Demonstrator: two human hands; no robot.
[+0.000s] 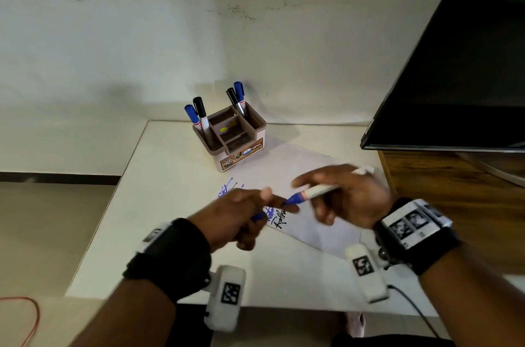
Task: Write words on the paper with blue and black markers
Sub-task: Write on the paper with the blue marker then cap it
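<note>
You have the blue marker (309, 193) in your right hand (345, 196), fingers closed round its white barrel, held in the air just in front of the desk organiser (231, 134) and above the paper (309, 164); your left hand (241, 213) is pinched shut on what looks like its blue cap (260, 216), right at the tip (motion blur hides whether the two are still joined or already apart). A marker like this should be light, rigid and smooth, so a pinch low on the barrel, near the blue collar, ought to steer it best; hold further back and the tip will likely wander. The paper is thin and limp, lies flat on the white table (159, 176) in front of the organiser, and will probably slide under a stroke unless your free hand pins it. Blue and black writing (277, 217) already sits on the sheet, partly under your left fingers, so wet ink there could smear. Four spare markers, two blue (191, 114) and two black (199, 108), stand upright in the organiser's end slots; reaching over it could tip them. To the organiser's right a dark screen (454, 76) overhangs a wooden cabinet (454, 176) near the paper's far corner.
</note>
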